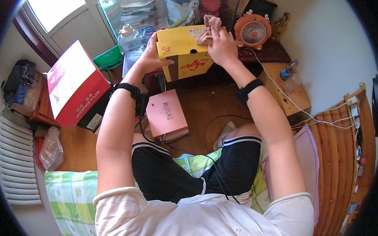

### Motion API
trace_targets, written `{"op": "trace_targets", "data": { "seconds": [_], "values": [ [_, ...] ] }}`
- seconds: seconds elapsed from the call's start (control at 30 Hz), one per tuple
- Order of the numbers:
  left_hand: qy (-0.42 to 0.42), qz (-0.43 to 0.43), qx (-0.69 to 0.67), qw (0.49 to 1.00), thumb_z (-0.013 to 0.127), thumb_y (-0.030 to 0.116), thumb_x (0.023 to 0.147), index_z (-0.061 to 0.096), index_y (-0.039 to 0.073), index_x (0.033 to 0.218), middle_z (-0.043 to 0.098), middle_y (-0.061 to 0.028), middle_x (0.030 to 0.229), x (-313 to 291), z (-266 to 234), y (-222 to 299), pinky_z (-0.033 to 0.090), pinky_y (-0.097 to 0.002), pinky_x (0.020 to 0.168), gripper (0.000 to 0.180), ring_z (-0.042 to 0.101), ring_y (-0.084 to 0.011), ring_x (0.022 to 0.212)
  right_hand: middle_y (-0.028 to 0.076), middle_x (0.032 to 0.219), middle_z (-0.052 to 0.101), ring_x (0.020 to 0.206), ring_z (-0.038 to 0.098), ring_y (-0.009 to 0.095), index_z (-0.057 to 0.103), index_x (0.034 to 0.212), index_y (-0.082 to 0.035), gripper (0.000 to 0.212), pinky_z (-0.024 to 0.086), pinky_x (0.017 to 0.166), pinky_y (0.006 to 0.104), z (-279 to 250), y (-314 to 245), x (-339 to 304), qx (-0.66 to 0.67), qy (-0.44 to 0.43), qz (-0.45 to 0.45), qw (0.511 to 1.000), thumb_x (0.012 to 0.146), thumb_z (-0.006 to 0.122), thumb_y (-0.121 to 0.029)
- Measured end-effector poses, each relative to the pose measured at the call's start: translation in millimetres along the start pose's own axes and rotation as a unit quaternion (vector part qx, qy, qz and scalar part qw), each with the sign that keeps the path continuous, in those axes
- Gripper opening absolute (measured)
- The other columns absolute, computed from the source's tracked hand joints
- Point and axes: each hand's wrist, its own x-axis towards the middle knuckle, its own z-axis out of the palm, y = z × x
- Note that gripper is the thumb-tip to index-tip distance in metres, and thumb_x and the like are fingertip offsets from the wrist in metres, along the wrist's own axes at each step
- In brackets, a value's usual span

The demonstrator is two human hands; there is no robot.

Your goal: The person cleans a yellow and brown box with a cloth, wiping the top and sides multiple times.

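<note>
A yellow cardboard box [178,38] with red print, a brown band and a round finger hole is held up in front of me, level with the desk. My left hand [151,57] grips its left end, the thumb along the front face. A pinkish-brown cloth [212,23] is bunched in my right hand [223,48], pressed against the box's right end. Part of the cloth sticks up above my fingers. The box's underside and far side are hidden.
An orange fan [253,31] stands right of the box, its white cable [276,85] running down past a bottle [289,69]. Large water jugs [129,41] stand behind my left hand. A red-and-white carton [76,87] is at left; a pink box [165,112] lies below.
</note>
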Motion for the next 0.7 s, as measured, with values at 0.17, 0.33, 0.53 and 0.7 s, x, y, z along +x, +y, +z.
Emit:
{"op": "trace_targets", "data": {
  "seconds": [0.17,0.33,0.53,0.7],
  "values": [
    [0.005,-0.021,0.071,0.997,0.090,0.006,0.066,0.004,0.008,0.157,0.038,-0.0139,0.146,-2,-2,3,0.032,-0.0378,0.116,0.125,0.035,-0.0223,0.138,0.024,0.151,0.038,0.140,0.039,0.040,0.029,0.153,0.000,0.078,0.028,0.119,0.0507,8,-30,4,0.035,0.044,-0.069,0.996,0.091,0.062,-0.033],
    [0.001,-0.014,-0.022,1.000,0.087,0.014,0.071,0.013,0.008,0.157,0.035,-0.0172,0.151,-6,-1,2,0.027,-0.0396,0.119,0.113,0.031,-0.0275,0.142,0.027,0.147,0.044,0.140,0.040,0.041,0.042,0.146,0.003,0.068,0.027,0.119,0.0514,25,-101,10,0.075,0.100,-0.132,0.983,0.094,0.058,-0.036],
    [-0.017,0.198,0.274,0.941,0.074,0.027,0.080,0.040,0.008,0.149,0.027,-0.0201,0.158,-6,-16,-49,0.009,-0.0458,0.124,0.080,0.016,-0.0394,0.149,0.025,0.148,0.044,0.141,0.039,0.040,0.051,0.140,0.000,0.057,0.024,0.119,0.0547,32,-149,20,0.081,0.118,-0.176,0.974,0.096,0.051,-0.037],
    [-0.008,0.170,0.281,0.944,0.088,0.030,0.068,0.025,0.009,0.155,0.029,-0.0180,0.157,1,8,-7,0.018,-0.0439,0.122,0.108,0.027,-0.0350,0.146,0.017,0.151,0.043,0.140,0.041,0.036,0.037,0.150,-0.005,0.064,0.023,0.117,0.0612,28,-102,18,-0.006,0.075,-0.190,0.979,0.097,0.051,-0.037]
  ]
}}
